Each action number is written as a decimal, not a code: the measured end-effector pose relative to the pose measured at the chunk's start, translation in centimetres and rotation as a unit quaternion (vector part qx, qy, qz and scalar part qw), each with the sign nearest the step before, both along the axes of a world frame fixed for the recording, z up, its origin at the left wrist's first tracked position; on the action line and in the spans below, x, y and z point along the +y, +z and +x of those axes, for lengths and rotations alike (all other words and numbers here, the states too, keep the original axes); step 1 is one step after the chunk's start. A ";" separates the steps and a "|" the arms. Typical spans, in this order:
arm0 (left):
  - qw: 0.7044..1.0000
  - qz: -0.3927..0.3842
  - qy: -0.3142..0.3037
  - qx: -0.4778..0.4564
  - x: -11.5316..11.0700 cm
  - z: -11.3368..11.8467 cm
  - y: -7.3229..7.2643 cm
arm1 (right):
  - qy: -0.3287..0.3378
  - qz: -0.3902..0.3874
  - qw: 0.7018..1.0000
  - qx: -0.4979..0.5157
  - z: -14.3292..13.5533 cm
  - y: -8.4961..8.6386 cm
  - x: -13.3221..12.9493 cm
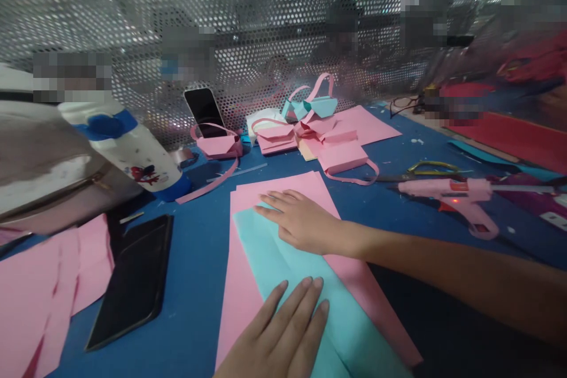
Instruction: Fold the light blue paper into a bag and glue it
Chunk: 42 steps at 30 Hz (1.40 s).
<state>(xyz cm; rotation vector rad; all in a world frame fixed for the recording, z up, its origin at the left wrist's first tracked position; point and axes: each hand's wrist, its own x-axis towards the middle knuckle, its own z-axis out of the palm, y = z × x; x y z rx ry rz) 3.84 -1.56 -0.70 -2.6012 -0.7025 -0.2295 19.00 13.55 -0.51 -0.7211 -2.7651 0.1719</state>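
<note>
A folded sheet of turquoise paper (354, 310) lies slantwise over a stack of pink paper (239, 283) on the blue table. My left hand (283, 331) rests on the near part of the turquoise sheet, fingers stretched out and slightly apart. Farther up, my right hand (305, 221) lies flat across the sheet's far end, its fingertips reaching toward the left edge. A fold line runs lengthwise along the turquoise paper between and below the hands. Neither hand grips anything.
Small pink paper bags (343, 153) and a turquoise one (316, 107) stand at the back. A pink glue gun (447, 189) and scissors (432, 166) lie right. Leftward are a white bottle (137, 150), a black tray-like object (133, 277) and pink sheets (39, 289). A phone (204, 111) leans against perforated metal.
</note>
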 end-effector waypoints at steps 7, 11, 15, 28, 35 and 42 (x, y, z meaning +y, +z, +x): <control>0.999 0.020 -0.034 -0.014 -0.6 0.8 -0.4 | 0.001 0.005 1.000 -0.004 0.0 0.1 0.0; 0.999 0.025 -0.032 -0.032 -1.2 1.3 -0.5 | 0.005 -0.002 1.000 0.005 0.0 0.1 0.0; 0.998 0.043 -0.029 -0.038 -2.1 1.9 -0.9 | 0.015 0.001 1.000 0.008 0.1 0.2 0.2; 0.971 -0.122 -0.098 -0.183 -1.3 0.3 2.1 | 0.006 0.025 0.997 0.068 1.5 5.0 -1.1; 0.964 -0.210 0.083 -0.141 0.5 -4.3 6.3 | 0.129 -0.055 0.990 0.023 1.7 8.3 -3.3; 0.961 -0.199 0.020 -0.193 4.0 -6.9 7.5 | 0.021 -0.236 0.971 -0.022 3.0 8.2 -3.3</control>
